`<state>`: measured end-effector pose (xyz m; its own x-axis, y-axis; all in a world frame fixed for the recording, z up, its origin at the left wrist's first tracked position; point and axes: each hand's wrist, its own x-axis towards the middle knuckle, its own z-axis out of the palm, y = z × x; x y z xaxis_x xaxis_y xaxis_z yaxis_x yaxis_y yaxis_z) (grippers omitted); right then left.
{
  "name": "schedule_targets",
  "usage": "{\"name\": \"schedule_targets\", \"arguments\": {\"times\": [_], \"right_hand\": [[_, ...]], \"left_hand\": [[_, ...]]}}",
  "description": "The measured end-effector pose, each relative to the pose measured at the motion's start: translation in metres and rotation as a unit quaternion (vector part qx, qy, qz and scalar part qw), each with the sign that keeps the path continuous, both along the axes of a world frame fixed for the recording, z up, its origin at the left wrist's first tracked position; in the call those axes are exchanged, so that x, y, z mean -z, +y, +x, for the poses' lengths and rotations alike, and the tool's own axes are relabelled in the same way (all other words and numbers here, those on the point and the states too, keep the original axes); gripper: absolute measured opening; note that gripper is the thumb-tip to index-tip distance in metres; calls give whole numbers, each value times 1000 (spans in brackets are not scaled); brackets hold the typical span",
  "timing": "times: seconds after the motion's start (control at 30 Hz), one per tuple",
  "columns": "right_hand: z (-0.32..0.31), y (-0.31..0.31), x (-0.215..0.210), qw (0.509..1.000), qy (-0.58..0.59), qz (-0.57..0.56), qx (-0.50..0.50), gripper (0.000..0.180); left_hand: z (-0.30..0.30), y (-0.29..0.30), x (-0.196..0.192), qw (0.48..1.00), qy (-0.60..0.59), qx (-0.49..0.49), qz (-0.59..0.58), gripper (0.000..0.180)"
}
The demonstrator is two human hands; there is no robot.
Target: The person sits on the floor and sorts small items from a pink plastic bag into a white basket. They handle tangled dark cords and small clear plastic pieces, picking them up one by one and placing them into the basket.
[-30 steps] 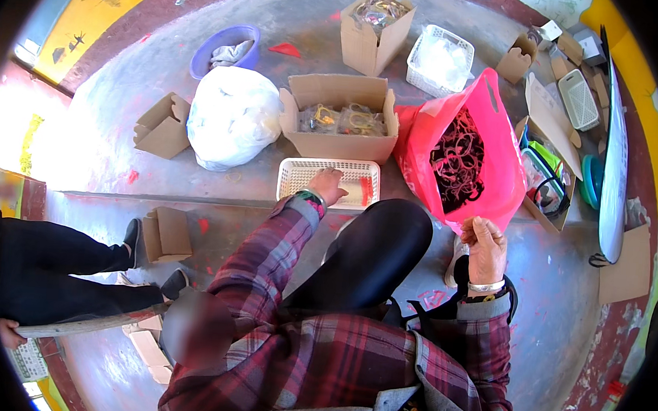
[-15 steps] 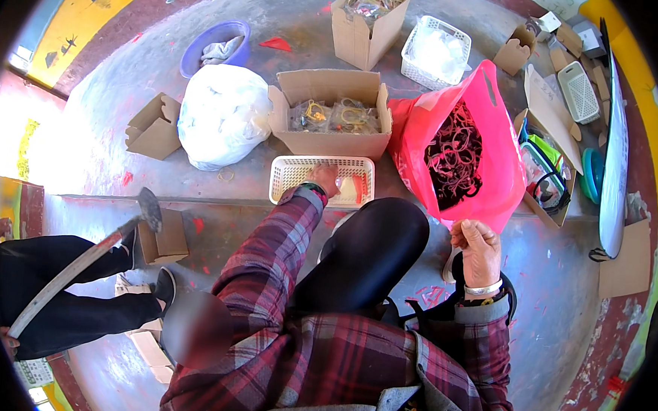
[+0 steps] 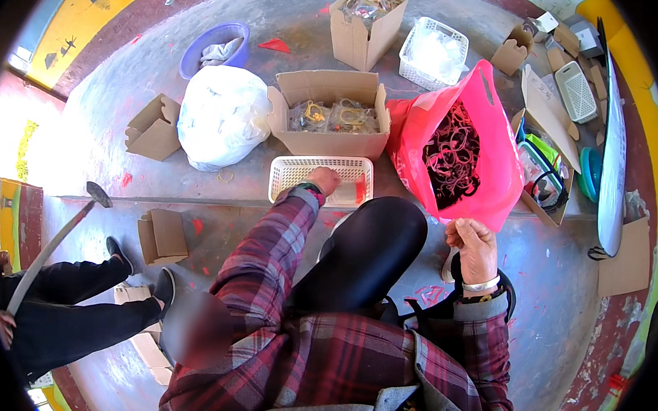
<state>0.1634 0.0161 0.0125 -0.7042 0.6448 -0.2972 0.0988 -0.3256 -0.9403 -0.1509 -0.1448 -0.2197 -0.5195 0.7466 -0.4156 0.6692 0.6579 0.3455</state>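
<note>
My left hand (image 3: pixel 323 180) reaches into a shallow white plastic basket (image 3: pixel 276 174), its fingers curled closed. Whatever it grips, if anything, is hidden. A small red piece (image 3: pixel 360 188) is in the basket, right of that hand. My right hand (image 3: pixel 474 252) is raised by the near edge of a bright pink bag (image 3: pixel 500 182), thumb and fingers pinched together; nothing I can name shows between them. The bag stands open, filled with a tangle of dark and pink loops (image 3: pixel 452 156). Behind the basket sits an open cardboard box (image 3: pixel 329 143) of clear packets with yellow loops.
A stuffed white plastic bag (image 3: pixel 221 120) and a small open carton (image 3: pixel 154 128) are at the left. Farther back are a purple basin (image 3: pixel 187 57), a tall carton (image 3: pixel 354 45) and a white basket (image 3: pixel 425 76). Another person's hand (image 3: pixel 3 327) holds a long-handled hammer (image 3: pixel 48 245).
My left hand has shifted slightly within the basket and looks more closed. My right hand has barely moved. At the left, the other person's hammer has swung away leftward.
</note>
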Motion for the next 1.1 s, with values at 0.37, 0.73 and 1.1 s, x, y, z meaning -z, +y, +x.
{"name": "schedule_targets", "arguments": {"times": [0.37,0.73,1.1], "right_hand": [[0,-2,-4,1000,-18,-7,-19,20],[4,-2,-5,999,-9,-4,-32,18],[-37,23,-72,992,95,64,-50,38]], "left_hand": [[5,-19,-14,961,127,72,233,21],[40,-27,-139,768,-464,-230,376,19],[143,87,-281,674,-483,-112,548,10]]}}
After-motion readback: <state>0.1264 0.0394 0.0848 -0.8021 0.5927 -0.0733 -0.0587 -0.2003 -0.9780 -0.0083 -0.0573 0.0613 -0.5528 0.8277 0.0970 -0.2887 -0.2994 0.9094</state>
